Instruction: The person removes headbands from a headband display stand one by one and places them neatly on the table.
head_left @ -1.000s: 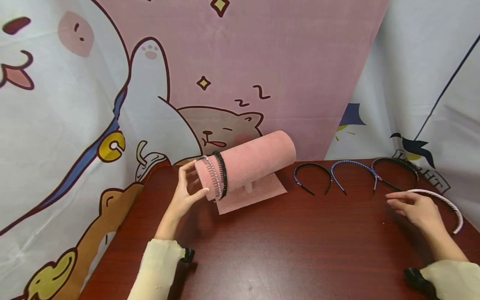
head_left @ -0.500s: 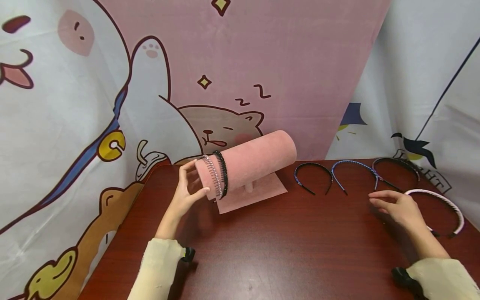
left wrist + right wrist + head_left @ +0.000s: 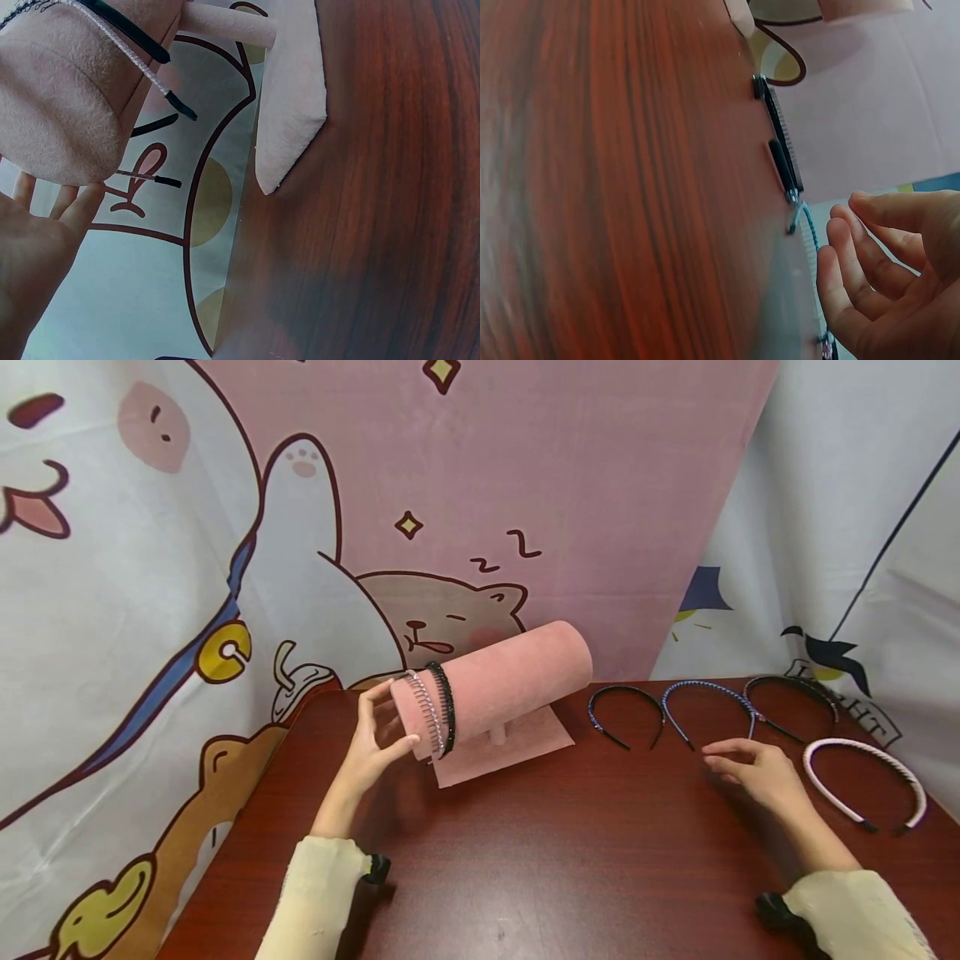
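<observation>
Fingers spread, the left hand [image 3: 369, 750] gripped the pink roll [image 3: 517, 675] at its left end, seemingly for steadiness; the right hand [image 3: 762, 772], loosely bent, held nothing near the blue headband [image 3: 702, 683].

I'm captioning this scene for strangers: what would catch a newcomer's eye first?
Probably the pink roll at centre, two headbands over its left end, which the left hand holds. Behind it hangs a cloth printed with large cartoon animals. Far right, a white headband lies on the table.

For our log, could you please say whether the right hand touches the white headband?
Apart: the head view shows table between the right hand and white headband.
</observation>
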A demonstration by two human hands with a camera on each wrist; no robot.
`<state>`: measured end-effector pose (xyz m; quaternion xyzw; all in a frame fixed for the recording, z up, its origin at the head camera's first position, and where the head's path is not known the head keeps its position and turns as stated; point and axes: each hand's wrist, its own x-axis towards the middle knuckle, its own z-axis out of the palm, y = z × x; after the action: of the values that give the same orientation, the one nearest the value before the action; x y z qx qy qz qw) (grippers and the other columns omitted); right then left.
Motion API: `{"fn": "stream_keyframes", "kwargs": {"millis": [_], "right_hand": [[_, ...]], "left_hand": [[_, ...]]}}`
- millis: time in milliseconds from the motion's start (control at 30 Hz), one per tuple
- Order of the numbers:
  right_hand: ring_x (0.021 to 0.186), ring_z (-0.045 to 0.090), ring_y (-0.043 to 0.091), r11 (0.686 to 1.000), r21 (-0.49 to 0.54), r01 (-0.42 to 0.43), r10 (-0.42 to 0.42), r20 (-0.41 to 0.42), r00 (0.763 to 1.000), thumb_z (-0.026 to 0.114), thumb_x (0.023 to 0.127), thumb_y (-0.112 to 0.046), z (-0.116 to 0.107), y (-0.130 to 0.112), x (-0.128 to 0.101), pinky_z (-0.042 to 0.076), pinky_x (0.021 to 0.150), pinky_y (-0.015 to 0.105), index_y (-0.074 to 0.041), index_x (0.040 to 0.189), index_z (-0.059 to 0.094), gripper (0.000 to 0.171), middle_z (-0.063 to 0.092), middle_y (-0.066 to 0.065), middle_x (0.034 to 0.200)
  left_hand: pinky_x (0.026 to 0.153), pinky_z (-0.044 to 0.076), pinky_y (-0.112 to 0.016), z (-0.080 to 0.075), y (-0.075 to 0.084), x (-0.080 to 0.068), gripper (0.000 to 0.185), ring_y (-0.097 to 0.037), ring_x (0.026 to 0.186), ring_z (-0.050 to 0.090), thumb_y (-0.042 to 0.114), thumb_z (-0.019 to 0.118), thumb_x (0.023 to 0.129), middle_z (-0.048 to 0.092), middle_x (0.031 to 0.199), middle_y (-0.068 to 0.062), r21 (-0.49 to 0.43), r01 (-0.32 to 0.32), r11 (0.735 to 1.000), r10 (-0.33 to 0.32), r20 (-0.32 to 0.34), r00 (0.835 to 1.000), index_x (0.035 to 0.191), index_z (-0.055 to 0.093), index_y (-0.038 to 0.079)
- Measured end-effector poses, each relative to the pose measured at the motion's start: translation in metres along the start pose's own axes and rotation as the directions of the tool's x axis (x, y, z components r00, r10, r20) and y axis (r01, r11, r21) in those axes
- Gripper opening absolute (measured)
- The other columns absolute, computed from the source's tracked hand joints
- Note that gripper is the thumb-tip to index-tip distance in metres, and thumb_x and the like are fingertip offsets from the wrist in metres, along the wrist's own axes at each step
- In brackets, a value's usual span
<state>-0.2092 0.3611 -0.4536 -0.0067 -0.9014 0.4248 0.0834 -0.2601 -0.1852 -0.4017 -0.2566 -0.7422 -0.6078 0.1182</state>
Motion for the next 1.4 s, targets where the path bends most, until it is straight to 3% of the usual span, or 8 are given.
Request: {"fn": "stream_keyframes", "kwargs": {"millis": [133, 333, 433, 533, 800, 1400], "right_hand": [[0.07, 0.065, -0.004, 1.0, 0.003, 0.006, -0.006, 0.008, 1.0, 0.069, 0.094, -0.022, 0.007, -0.01, 0.001, 0.053, 0.059, 0.017, 0.004, 0.111, 0.07, 0.032, 0.072, -0.019, 0.087], [0.073, 0.065, -0.005, 1.0, 0.014, 0.027, -0.027, 0.037, 0.999, 0.069, 0.094, -0.019, 0.022, -0.023, 0.004, 0.055, 0.063, 0.018, 0.003, 0.112, 0.071, 0.029, 0.075, 0.002, 0.098], [0.076, 0.063, -0.008, 0.998, 0.034, 0.043, -0.045, 0.063, 0.997, 0.068, 0.095, -0.018, 0.029, -0.029, 0.006, 0.056, 0.066, 0.017, 0.004, 0.113, 0.071, 0.028, 0.073, 0.017, 0.106], [0.08, 0.062, -0.011, 0.997, 0.057, 0.047, -0.052, 0.091, 0.995, 0.067, 0.095, -0.019, 0.037, -0.036, 0.009, 0.057, 0.069, 0.017, 0.004, 0.114, 0.07, 0.029, 0.071, 0.023, 0.113], [0.08, 0.063, -0.009, 0.997, 0.064, 0.047, -0.055, 0.127, 0.99, 0.068, 0.095, -0.021, 0.056, -0.056, 0.013, 0.057, 0.071, 0.018, 0.0, 0.114, 0.072, 0.029, 0.068, 0.023, 0.121], [0.088, 0.071, 0.019, 0.984, 0.148, 0.094, -0.12, 0.178, 0.977, 0.071, 0.092, -0.02, 0.097, -0.099, 0.021, 0.057, 0.074, 0.023, -0.004, 0.11, 0.073, 0.024, 0.072, 0.017, 0.114]], "left_hand": [[0.11, 0.04, -0.025, 0.0, 0.0, 0.0, 0.084, -0.028, 0.133, 0.038, -0.004, 0.069, 0.082, 0.031, 0.151, 0.002, -0.002, 0.005, 1.0, -0.005, -0.001, 1.0, 0.151, 0.022, 0.01], [0.115, 0.037, -0.046, 0.001, 0.001, 0.0, 0.085, -0.028, 0.133, 0.038, -0.004, 0.07, 0.082, 0.031, 0.15, 0.003, -0.003, 0.01, 1.0, -0.01, -0.003, 1.0, 0.151, 0.022, 0.01], [0.115, 0.037, -0.046, 0.001, 0.001, -0.001, 0.085, -0.029, 0.134, 0.038, -0.004, 0.07, 0.082, 0.031, 0.15, 0.003, -0.003, 0.012, 1.0, -0.012, -0.004, 1.0, 0.151, 0.022, 0.011], [0.115, 0.038, -0.045, 0.0, 0.001, -0.001, 0.085, -0.029, 0.134, 0.037, -0.003, 0.07, 0.082, 0.031, 0.15, 0.003, -0.001, 0.016, 1.0, -0.016, -0.005, 1.0, 0.151, 0.022, 0.011], [0.115, 0.032, -0.059, 0.001, 0.0, 0.0, 0.085, -0.032, 0.134, 0.036, -0.003, 0.07, 0.082, 0.03, 0.152, 0.0, -0.019, 0.002, 1.0, -0.002, -0.002, 1.0, 0.151, 0.022, 0.01], [0.116, 0.032, -0.059, 0.001, -0.001, 0.0, 0.085, -0.034, 0.134, 0.036, -0.004, 0.07, 0.082, 0.03, 0.151, 0.001, -0.024, -0.003, 1.0, 0.003, -0.006, 1.0, 0.151, 0.022, 0.009]]}}
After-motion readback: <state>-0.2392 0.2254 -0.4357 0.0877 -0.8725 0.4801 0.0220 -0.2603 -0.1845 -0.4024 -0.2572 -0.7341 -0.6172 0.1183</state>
